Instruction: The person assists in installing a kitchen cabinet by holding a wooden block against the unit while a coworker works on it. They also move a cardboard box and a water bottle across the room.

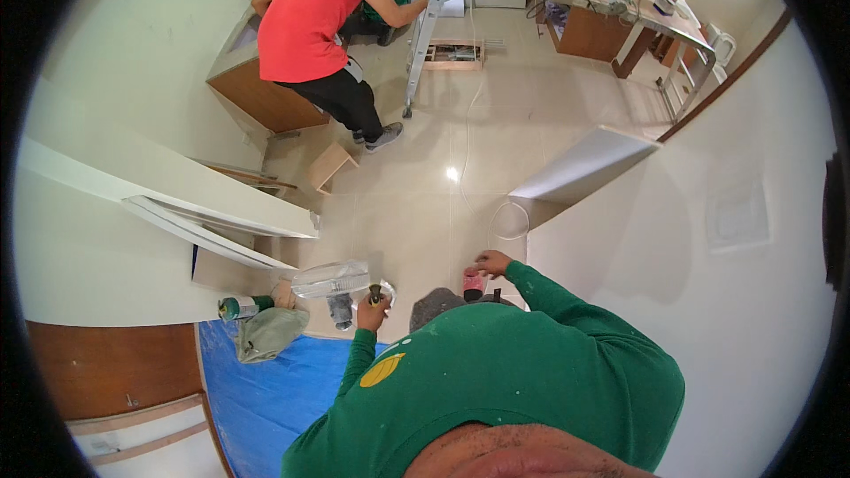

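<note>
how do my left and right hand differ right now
The left hand is closed in a fist around a small dark object; the right hand sits just above a pink thing, and whether it grips it is unclear. The left hand is nearer the blue sheet; the right hand is nearer the white wall. Both come out of green sleeves.

Left hand (373,310) raised, fingers closed; right hand (492,263) outstretched, fingers curled.
</note>
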`<state>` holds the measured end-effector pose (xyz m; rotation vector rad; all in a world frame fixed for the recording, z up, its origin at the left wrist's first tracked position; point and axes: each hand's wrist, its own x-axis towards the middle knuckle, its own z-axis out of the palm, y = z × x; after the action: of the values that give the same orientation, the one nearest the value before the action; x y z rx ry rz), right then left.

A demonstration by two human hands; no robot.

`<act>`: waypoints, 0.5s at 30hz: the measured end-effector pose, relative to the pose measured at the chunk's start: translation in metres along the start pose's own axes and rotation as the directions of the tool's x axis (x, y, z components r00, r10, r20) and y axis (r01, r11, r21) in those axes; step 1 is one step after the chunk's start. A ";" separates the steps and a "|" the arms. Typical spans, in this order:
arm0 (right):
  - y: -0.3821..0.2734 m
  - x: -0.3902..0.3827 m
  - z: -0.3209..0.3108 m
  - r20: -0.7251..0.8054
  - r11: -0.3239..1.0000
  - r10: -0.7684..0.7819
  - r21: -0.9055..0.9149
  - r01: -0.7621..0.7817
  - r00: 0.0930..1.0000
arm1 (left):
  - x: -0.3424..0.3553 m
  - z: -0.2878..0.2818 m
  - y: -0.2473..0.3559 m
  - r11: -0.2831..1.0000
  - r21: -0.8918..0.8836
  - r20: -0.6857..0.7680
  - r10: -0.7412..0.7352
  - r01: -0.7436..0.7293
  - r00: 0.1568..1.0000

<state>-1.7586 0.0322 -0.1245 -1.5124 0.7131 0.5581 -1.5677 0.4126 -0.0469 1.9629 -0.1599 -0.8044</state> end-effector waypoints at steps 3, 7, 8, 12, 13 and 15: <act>-0.113 0.006 -0.010 0.272 0.968 -0.138 -0.164 0.188 0.952 | 0.035 0.029 0.048 0.983 -0.164 -0.066 -0.092 0.080 0.994; -0.195 0.035 -0.005 0.437 0.888 -0.305 -0.192 0.419 0.846 | 0.085 0.060 0.097 0.967 -0.256 0.102 0.007 0.020 0.995; -0.205 0.049 -0.006 0.431 0.842 -0.368 -0.222 0.492 0.824 | 0.097 0.071 0.122 0.964 -0.260 0.178 -0.018 0.065 0.984; -0.281 0.088 -0.026 0.703 0.897 -0.149 -0.199 0.394 0.695 | 0.157 0.087 0.161 0.945 -0.325 0.342 0.093 0.024 0.935; -0.287 0.098 -0.029 0.657 0.915 -0.134 -0.205 0.347 0.742 | 0.172 0.087 0.165 0.939 -0.343 0.361 0.135 -0.003 0.923; -0.290 0.116 -0.060 0.510 0.941 -0.084 -0.243 0.237 0.856 | 0.206 0.099 0.197 0.935 -0.352 0.450 0.127 0.045 0.884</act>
<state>-1.4733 -0.0404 -0.0041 -1.5943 0.0984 0.9122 -1.4251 0.1491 -0.0110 1.3955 -0.3179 -1.1829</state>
